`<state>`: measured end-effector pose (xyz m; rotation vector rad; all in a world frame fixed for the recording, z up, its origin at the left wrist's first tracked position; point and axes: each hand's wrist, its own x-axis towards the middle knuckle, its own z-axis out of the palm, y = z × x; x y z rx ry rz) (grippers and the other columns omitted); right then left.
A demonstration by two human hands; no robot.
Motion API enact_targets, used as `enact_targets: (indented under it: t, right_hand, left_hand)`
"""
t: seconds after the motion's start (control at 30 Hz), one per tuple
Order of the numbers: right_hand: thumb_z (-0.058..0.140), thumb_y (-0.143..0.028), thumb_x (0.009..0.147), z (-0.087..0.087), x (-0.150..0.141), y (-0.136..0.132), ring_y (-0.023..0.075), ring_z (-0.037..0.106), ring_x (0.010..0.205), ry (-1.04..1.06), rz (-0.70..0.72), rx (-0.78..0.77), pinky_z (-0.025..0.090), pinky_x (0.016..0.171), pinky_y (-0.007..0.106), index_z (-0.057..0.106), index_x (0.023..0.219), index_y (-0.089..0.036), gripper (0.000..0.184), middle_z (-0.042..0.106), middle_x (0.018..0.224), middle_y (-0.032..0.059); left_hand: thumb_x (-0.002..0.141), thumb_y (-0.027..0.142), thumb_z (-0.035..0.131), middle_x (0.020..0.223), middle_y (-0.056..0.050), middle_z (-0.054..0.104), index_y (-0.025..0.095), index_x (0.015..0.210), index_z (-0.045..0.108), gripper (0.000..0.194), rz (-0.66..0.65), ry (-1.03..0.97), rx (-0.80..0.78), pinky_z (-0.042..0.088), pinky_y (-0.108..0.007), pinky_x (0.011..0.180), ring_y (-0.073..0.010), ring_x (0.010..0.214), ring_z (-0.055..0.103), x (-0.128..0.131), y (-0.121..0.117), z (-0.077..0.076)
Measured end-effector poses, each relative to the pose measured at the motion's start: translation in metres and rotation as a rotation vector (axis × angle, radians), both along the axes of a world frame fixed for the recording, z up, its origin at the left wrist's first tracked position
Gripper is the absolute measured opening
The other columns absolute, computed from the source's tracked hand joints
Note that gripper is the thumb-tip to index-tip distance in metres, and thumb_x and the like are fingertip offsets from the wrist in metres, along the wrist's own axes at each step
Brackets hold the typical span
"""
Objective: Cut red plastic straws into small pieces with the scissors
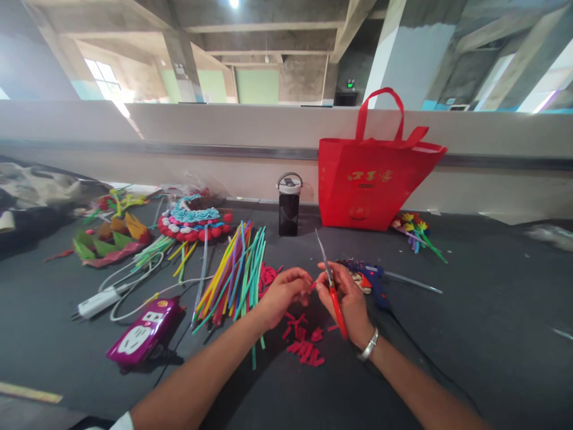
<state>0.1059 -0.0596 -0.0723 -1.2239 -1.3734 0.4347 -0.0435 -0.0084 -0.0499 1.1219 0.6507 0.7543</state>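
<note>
Scraps of red material (307, 352) lie nearest, on the dark table (492, 310). Just beyond, the left hand (284, 297) pinches a small red piece (313, 286), while the right hand (351, 301) grips red-handled scissors (333, 291) pointing away. Coloured sticks (237, 269) lie to the left, a glue gun (376, 282) to the right; farther back stand a bottle (289, 214) and a red bag (371, 185).

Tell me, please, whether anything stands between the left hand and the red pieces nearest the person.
Nothing visible stands between the left hand and those red pieces; the right hand holds scissors to one side.
</note>
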Motion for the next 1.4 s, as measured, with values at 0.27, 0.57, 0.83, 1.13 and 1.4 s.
enact_targets:
  t: [0.27,0.57,0.83,1.13,1.4]
  right_hand:
    - [0.059,-0.023,0.081,-0.005,0.003,0.006,0.015,0.065,0.08,-0.045,-0.085,0.0,0.053,0.077,0.029,0.055,0.114,-0.021,0.033,0.066,0.098,0.0039]
    - [0.056,-0.026,0.084,0.002,0.0,-0.001,0.0164,0.064,0.084,-0.167,-0.058,-0.05,0.052,0.08,0.032,0.049,0.119,-0.021,0.036,0.065,0.099,0.0043]
    - [0.054,-0.014,0.075,-0.007,-0.001,0.004,0.0214,0.061,0.094,-0.454,-0.121,-0.057,0.049,0.085,0.037,0.052,0.118,-0.021,0.043,0.063,0.108,0.0077]
    - [0.055,-0.01,0.072,-0.009,-0.003,0.003,0.0218,0.061,0.09,-0.49,-0.109,-0.069,0.049,0.082,0.036,0.053,0.118,-0.022,0.048,0.065,0.102,0.0061]
    - [0.053,-0.011,0.074,-0.01,-0.004,0.002,0.0211,0.063,0.089,-0.496,-0.115,-0.078,0.05,0.08,0.033,0.055,0.117,-0.021,0.044,0.067,0.101,0.0057]
  left_hand:
    - [0.072,0.015,0.06,0.072,-0.002,0.063,0.016,0.077,0.066,0.008,0.16,0.369,0.707,0.038,-0.025,0.064,-0.0134,0.068,0.053,0.0,-0.002,0.005]
    - [0.072,0.021,0.069,0.068,0.0,0.064,0.017,0.078,0.065,0.009,0.195,-0.066,0.093,0.04,-0.023,0.059,-0.0085,0.055,0.051,0.001,0.0,0.0]
    - [0.071,0.023,0.074,0.069,0.002,0.06,0.016,0.077,0.062,0.015,0.255,-0.363,-0.069,0.042,-0.022,0.06,-0.0073,0.057,0.053,0.0,0.003,0.004]
    - [0.072,0.02,0.074,0.07,0.003,0.061,0.016,0.079,0.062,0.015,0.242,-0.407,-0.118,0.042,-0.021,0.06,-0.0075,0.06,0.053,0.003,0.002,0.0]
    - [0.071,0.019,0.075,0.073,0.003,0.062,0.016,0.08,0.063,0.015,0.25,-0.429,-0.13,0.043,-0.021,0.061,-0.0071,0.061,0.054,0.004,0.001,-0.001]
